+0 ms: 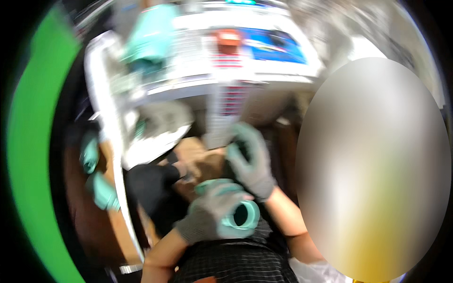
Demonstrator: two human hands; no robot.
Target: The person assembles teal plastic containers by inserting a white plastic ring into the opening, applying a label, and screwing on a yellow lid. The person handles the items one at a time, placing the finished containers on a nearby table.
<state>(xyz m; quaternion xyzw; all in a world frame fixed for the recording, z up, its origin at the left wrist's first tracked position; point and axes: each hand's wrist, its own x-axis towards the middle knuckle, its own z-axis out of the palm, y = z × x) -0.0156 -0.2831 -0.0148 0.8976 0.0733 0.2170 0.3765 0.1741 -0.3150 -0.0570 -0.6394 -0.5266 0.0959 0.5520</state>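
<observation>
The picture is smeared by motion. My left hand (210, 212), in a grey glove, is closed around a teal roll (238, 219) with a dark hollow core, held close above my dark striped clothing (240, 264). My right hand (250, 162), also in a grey glove with teal fingertips, is raised just behind it with its fingers spread and curved. It hovers over a brown cardboard box (200, 158); whether it touches the box is unclear. A black object (151, 181) lies left of the box.
A white curved frame (111, 127) runs down the left side, with teal pieces (96, 186) beside it and a green band (33, 141) at the far left. A white shelf (236, 70) with blue and red things stands behind. A person is close on the right.
</observation>
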